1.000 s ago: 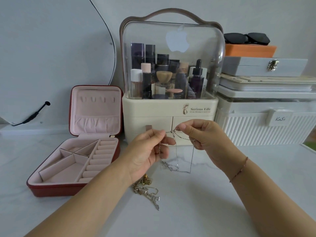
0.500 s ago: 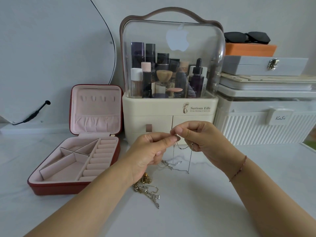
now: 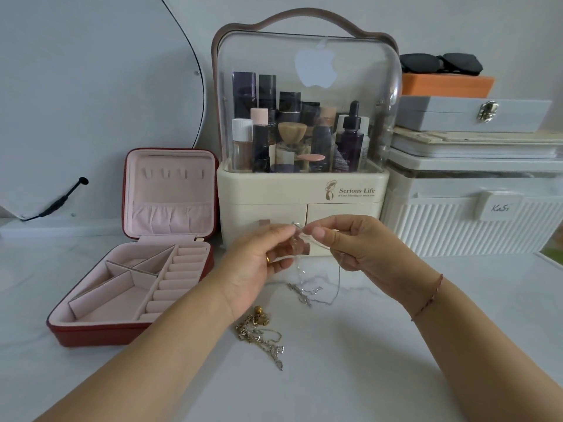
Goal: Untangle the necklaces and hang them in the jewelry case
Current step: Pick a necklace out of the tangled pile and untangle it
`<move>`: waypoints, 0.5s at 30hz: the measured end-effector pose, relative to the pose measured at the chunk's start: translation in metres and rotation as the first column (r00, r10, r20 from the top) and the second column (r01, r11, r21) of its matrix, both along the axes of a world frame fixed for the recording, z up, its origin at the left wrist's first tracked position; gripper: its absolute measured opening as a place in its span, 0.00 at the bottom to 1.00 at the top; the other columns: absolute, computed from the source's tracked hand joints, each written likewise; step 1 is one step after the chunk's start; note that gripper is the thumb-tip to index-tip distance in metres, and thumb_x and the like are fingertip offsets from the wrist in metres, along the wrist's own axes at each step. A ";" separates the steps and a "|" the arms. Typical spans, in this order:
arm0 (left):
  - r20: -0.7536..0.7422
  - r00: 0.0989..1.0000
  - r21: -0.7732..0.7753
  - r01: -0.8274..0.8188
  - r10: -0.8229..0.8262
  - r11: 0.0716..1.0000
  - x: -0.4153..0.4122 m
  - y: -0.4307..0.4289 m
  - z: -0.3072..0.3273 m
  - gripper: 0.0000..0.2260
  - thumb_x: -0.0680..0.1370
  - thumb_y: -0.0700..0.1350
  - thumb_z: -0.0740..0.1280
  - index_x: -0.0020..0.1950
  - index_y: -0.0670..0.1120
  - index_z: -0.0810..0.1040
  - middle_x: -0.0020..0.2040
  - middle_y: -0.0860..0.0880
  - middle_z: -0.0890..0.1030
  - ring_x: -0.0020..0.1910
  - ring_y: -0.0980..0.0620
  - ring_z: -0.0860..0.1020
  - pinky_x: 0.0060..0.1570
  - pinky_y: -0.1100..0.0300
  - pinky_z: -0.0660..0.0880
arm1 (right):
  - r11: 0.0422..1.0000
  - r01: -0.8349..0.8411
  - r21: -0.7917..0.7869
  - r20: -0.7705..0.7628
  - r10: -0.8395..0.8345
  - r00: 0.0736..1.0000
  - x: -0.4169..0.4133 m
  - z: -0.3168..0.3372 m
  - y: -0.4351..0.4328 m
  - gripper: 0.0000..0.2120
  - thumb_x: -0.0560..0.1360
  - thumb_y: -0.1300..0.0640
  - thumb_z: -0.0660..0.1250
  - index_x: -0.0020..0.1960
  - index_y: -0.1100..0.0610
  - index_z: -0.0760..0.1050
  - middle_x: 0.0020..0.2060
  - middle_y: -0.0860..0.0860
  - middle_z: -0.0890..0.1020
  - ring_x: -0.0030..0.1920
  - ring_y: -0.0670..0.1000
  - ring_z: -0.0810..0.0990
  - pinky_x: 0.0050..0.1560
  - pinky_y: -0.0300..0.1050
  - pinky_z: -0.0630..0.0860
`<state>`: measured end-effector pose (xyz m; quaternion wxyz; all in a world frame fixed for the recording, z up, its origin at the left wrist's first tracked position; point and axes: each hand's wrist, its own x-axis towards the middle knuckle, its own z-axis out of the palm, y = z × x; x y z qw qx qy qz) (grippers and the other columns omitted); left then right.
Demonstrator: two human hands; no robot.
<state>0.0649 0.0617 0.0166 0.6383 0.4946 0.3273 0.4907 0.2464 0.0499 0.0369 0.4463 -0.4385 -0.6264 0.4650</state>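
A thin silver necklace point(image 3: 316, 289) hangs from both my hands, its lower loops and pendant trailing on the white table. My left hand point(image 3: 259, 263) pinches its top at the fingertips. My right hand point(image 3: 359, 248) pinches the chain right beside it, fingertips almost touching. A tangled heap of gold and silver necklaces point(image 3: 259, 330) lies on the table under my left wrist. The red jewelry case point(image 3: 91, 330) stands open at the left, with a pink lining, empty compartments and a row of small hooks in its upright lid point(image 3: 170, 175).
A cream cosmetics organiser point(image 3: 301, 196) with a clear dome and bottles stands right behind my hands. A white ribbed bin point(image 3: 475, 226) with stacked boxes and sunglasses point(image 3: 441, 63) sits at the right. A round mirror point(image 3: 91, 86) leans at the back left.
My hands came together: the left fingertips moved right to meet the right ones, and the stretch of chain between them closed up. The heap on the table has not moved.
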 end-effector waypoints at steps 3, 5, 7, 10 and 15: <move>0.130 0.990 -0.070 -0.038 0.047 0.997 -0.005 0.003 0.004 0.05 0.71 0.45 0.68 0.44 0.46 0.79 0.37 0.49 0.83 0.39 0.53 0.82 0.43 0.59 0.73 | 0.998 -0.060 -0.036 0.038 0.062 0.997 0.003 0.001 -0.001 0.18 0.65 0.49 0.73 0.46 0.62 0.83 0.28 0.56 0.66 0.27 0.48 0.56 0.28 0.38 0.55; 0.173 0.983 -0.087 -0.044 0.058 0.995 -0.007 0.004 0.005 0.06 0.69 0.45 0.68 0.44 0.45 0.79 0.38 0.48 0.83 0.39 0.53 0.82 0.43 0.59 0.74 | 0.991 -0.117 -0.058 0.054 0.120 0.991 0.004 0.003 -0.002 0.13 0.65 0.48 0.74 0.41 0.57 0.84 0.37 0.61 0.70 0.27 0.48 0.55 0.27 0.37 0.56; 0.201 0.977 -0.097 -0.046 0.065 0.994 -0.009 0.004 0.006 0.06 0.70 0.45 0.68 0.45 0.45 0.79 0.39 0.47 0.84 0.39 0.52 0.83 0.43 0.59 0.75 | 0.984 -0.160 -0.083 0.050 0.164 0.985 0.006 0.005 -0.004 0.09 0.65 0.51 0.73 0.39 0.56 0.85 0.34 0.63 0.63 0.27 0.49 0.54 0.27 0.37 0.55; 0.235 0.969 -0.102 -0.048 0.071 0.994 -0.010 0.006 0.007 0.04 0.72 0.43 0.67 0.45 0.45 0.78 0.39 0.47 0.84 0.39 0.51 0.83 0.44 0.60 0.76 | 0.972 -0.200 -0.125 -0.030 0.198 0.980 0.012 0.010 -0.007 0.06 0.67 0.56 0.71 0.37 0.59 0.83 0.27 0.57 0.58 0.26 0.49 0.54 0.28 0.38 0.54; 0.240 0.969 -0.070 -0.043 0.059 0.997 -0.012 0.008 0.005 0.08 0.69 0.45 0.68 0.46 0.45 0.79 0.39 0.47 0.84 0.39 0.52 0.83 0.41 0.61 0.77 | 0.890 -0.419 -0.178 -0.218 0.380 0.899 0.027 0.009 -0.005 0.17 0.63 0.47 0.79 0.42 0.58 0.83 0.20 0.46 0.67 0.22 0.42 0.61 0.27 0.34 0.60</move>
